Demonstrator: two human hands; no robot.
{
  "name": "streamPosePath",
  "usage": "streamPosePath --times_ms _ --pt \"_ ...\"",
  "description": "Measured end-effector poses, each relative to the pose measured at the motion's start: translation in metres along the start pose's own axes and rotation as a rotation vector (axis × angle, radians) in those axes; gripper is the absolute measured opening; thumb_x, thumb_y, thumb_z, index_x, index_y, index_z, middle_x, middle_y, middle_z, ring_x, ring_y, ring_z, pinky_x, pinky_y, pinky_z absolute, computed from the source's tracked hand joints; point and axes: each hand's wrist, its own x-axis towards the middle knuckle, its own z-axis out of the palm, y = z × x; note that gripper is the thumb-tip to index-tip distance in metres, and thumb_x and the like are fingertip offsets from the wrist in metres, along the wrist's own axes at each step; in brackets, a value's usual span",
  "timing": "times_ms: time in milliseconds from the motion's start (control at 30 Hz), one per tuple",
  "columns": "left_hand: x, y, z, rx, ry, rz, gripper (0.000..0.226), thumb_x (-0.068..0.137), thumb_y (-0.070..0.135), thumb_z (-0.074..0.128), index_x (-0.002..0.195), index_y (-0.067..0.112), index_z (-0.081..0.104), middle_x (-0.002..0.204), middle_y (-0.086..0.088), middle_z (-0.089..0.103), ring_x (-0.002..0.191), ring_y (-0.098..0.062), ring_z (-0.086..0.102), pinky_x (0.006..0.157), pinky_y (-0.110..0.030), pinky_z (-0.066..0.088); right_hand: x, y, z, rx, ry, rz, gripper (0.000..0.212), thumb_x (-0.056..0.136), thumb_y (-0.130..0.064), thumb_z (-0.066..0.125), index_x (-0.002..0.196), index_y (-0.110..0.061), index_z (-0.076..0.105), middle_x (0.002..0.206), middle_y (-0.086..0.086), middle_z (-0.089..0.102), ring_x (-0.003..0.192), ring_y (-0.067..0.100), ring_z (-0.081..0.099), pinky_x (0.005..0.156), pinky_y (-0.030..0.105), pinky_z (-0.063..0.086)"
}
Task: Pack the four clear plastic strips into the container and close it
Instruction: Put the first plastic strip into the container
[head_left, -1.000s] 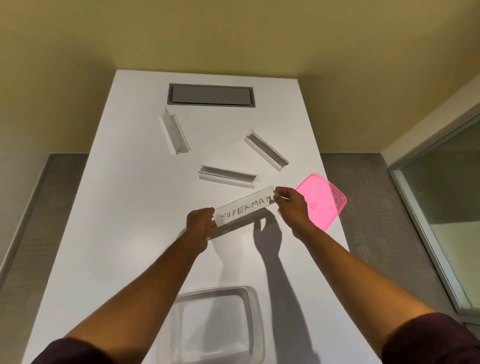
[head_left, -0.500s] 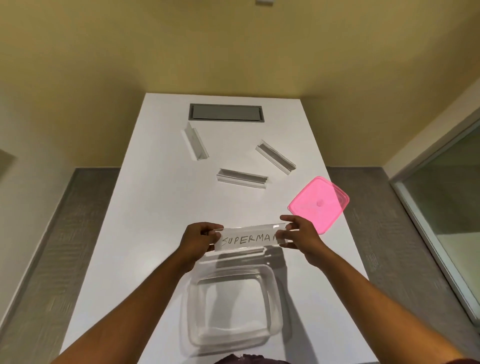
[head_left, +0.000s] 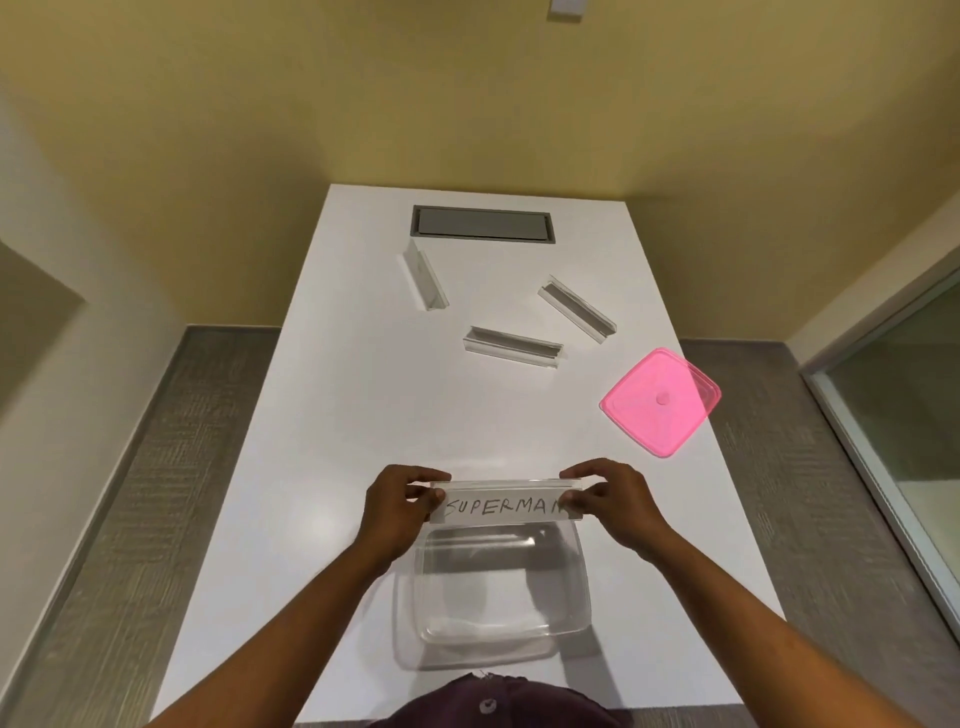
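A clear plastic strip (head_left: 503, 503) with a paper label reading SUPERMAN is held level just above the far rim of the clear container (head_left: 582, 597). My left hand (head_left: 397, 512) pinches its left end and my right hand (head_left: 613, 506) pinches its right end. The container stands open near the table's front edge, with nothing visible inside. Three more clear strips lie farther back: one (head_left: 426, 280) at the left, one (head_left: 513, 346) in the middle, one (head_left: 576, 308) at the right. The pink lid (head_left: 660, 401) lies flat at the right edge, partly overhanging.
The white table (head_left: 363, 405) is long and narrow, with a grey recessed panel (head_left: 483, 223) at its far end. Grey floor lies on both sides, a yellow wall behind, and a glass partition (head_left: 904, 415) at the right.
Both hands have brought the labelled strip toward me, from mid-table to just above the container's far rim, and turned it level. The camera view has tilted up.
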Motion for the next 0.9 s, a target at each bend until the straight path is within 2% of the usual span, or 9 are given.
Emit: streamPosePath --times_ms 167,233,333,433,500,567,667,767,900 --pt "-0.016 -0.016 -0.01 0.103 -0.025 0.028 0.019 0.084 0.007 0.076 0.093 0.023 0.079 0.091 0.007 0.078 0.089 -0.01 0.072 0.08 -0.032 0.061 -0.019 0.007 0.01 -0.148 0.022 -0.056 0.023 0.077 -0.022 0.089 0.094 -0.033 0.079 0.075 -0.007 0.078 0.063 0.007 0.071 0.061 0.018 0.048" --pt "-0.023 -0.021 -0.012 0.159 -0.036 0.062 0.021 0.081 0.01 0.08 0.09 0.029 0.079 0.087 0.013 0.077 0.085 -0.003 0.071 0.076 -0.024 0.056 -0.026 0.011 0.011 -0.183 0.017 -0.067 0.024 0.076 -0.026 0.09 0.093 -0.038 0.078 0.075 -0.012 0.077 0.067 0.004 0.07 0.066 0.02 0.051" --pt "-0.033 -0.03 -0.012 0.339 -0.059 0.118 0.02 0.08 0.024 0.082 0.09 0.04 0.076 0.088 0.021 0.071 0.085 0.004 0.064 0.075 -0.018 0.048 -0.035 0.02 0.011 -0.348 0.022 -0.1 0.027 0.073 -0.038 0.091 0.097 -0.043 0.078 0.091 -0.013 0.067 0.084 0.002 0.065 0.075 0.023 0.053" --pt "-0.042 -0.043 -0.007 0.657 -0.069 0.217 0.022 0.08 0.038 0.079 0.101 0.043 0.074 0.101 0.014 0.059 0.1 -0.01 0.056 0.09 -0.024 0.043 -0.045 0.029 0.013 -0.569 -0.014 -0.176 0.033 0.072 -0.049 0.088 0.102 -0.045 0.075 0.091 -0.016 0.049 0.083 0.003 0.058 0.068 0.019 0.043" --pt "-0.045 -0.051 -0.002 0.795 -0.1 0.251 0.025 0.082 0.041 0.075 0.107 0.042 0.073 0.112 0.01 0.058 0.116 -0.019 0.051 0.104 -0.028 0.033 -0.051 0.034 0.018 -0.663 -0.026 -0.289 0.034 0.07 -0.044 0.089 0.102 -0.042 0.077 0.083 -0.023 0.043 0.082 0.01 0.06 0.065 0.022 0.041" --pt "-0.045 -0.056 0.004 0.92 -0.165 0.32 0.026 0.084 0.043 0.071 0.109 0.04 0.073 0.122 0.009 0.063 0.136 -0.014 0.042 0.122 -0.036 0.007 -0.054 0.039 0.022 -0.788 -0.039 -0.411 0.034 0.069 -0.039 0.091 0.1 -0.037 0.08 0.075 -0.028 0.054 0.087 0.018 0.062 0.065 0.027 0.044" --pt "-0.048 -0.059 0.013 1.064 -0.218 0.364 0.023 0.085 0.041 0.07 0.108 0.037 0.074 0.127 0.007 0.07 0.149 -0.007 0.031 0.117 -0.049 -0.027 -0.052 0.044 0.027 -0.989 -0.112 -0.499 0.034 0.07 -0.041 0.09 0.102 -0.031 0.082 0.085 -0.017 0.078 0.091 0.019 0.061 0.067 0.032 0.049" --pt "-0.05 -0.061 0.019 1.147 -0.257 0.276 0.021 0.088 0.038 0.068 0.109 0.036 0.072 0.137 0.003 0.066 0.154 -0.008 0.018 0.108 -0.053 -0.038 -0.053 0.046 0.035 -1.15 -0.203 -0.549 0.034 0.059 -0.04 0.095 0.088 -0.028 0.082 0.076 -0.014 0.077 0.089 0.02 0.066 0.061 0.034 0.048" --pt "-0.052 -0.066 0.027 1.184 -0.267 0.216 0.022 0.089 0.034 0.069 0.111 0.034 0.071 0.151 -0.008 0.051 0.156 -0.009 0.009 0.105 -0.057 -0.039 -0.051 0.052 0.043 -1.223 -0.26 -0.521 0.032 0.059 -0.04 0.093 0.085 -0.027 0.08 0.077 -0.011 0.078 0.104 0.022 0.067 0.073 0.035 0.052"
